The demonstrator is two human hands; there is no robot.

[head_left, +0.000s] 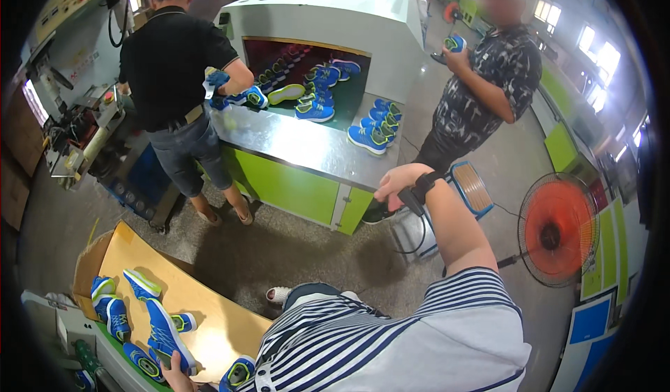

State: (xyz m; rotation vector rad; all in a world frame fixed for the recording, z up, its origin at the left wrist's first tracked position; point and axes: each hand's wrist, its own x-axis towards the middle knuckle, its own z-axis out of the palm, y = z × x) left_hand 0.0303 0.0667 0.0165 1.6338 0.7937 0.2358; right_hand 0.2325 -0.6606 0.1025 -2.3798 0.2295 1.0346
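At the lower left my left hand is closed at the heel end of a blue sneaker with a white and lime sole. The picture's edge hides part of this hand, and a dark shape beside its fingers is unclear. Several more blue sneakers lie around it on a tan board. My right arm reaches out ahead, with a black strap and a small cabled device at the wrist. Loosely bent, my right hand has its fingers apart and nothing visible in it, short of a metal counter.
Sneakers line the counter before a machine's opening. A person in black stands left, handling shoes; another at right holds a sneaker. A stool and a red fan stand right.
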